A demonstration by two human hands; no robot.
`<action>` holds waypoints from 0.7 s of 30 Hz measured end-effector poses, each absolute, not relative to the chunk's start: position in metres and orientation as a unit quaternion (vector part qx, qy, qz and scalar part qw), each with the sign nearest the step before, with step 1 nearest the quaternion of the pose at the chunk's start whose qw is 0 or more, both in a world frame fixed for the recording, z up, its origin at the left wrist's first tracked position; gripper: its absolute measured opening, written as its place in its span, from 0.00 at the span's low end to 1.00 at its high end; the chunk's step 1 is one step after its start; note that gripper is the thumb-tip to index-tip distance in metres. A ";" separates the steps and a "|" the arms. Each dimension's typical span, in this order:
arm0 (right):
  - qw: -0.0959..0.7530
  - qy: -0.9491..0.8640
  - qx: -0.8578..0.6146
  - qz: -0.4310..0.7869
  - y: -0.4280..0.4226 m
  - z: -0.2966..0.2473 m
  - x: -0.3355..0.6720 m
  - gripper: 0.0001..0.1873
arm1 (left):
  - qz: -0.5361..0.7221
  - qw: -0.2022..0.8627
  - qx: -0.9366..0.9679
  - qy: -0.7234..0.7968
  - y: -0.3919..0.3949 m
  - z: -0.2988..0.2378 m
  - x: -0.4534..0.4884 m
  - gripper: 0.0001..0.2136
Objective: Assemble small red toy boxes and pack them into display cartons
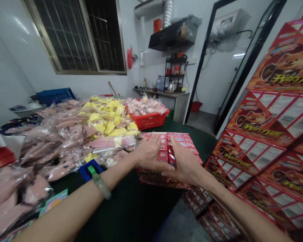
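Sitting near the tabletop's [123, 215] right edge, a red box [161, 178] is touched by left hand [150, 154] and right hand [183, 163], unclenched — cartons [254, 122] alongside labelled "我的刀".

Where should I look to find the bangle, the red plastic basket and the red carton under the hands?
Red carton [155, 177]: head view, on its printed front panel.
Red plastic basket [150, 122]: head view, on its perforated front wall.
Bangle [101, 186]: head view, on the middle of its band.
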State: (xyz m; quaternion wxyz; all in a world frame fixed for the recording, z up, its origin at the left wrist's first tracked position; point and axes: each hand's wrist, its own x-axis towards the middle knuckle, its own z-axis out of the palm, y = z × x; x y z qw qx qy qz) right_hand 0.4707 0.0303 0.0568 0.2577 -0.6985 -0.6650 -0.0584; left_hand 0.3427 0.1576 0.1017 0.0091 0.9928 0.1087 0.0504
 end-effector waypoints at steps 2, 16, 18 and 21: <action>0.236 -0.655 -0.715 -0.054 0.035 0.058 0.470 0.62 | 0.012 0.026 0.991 0.131 0.163 0.102 0.350 0.49; 0.211 -0.699 -0.681 -0.054 0.025 0.105 0.518 0.45 | 0.044 0.029 0.993 0.103 0.173 0.102 0.299 0.54; 0.141 -0.718 -0.681 -0.031 0.039 0.093 0.514 0.46 | 0.026 0.030 0.997 0.067 0.171 0.097 0.322 0.54; 0.090 -0.706 -0.702 -0.005 0.059 0.078 0.501 0.48 | 0.054 0.064 0.994 0.074 0.169 0.090 0.350 0.52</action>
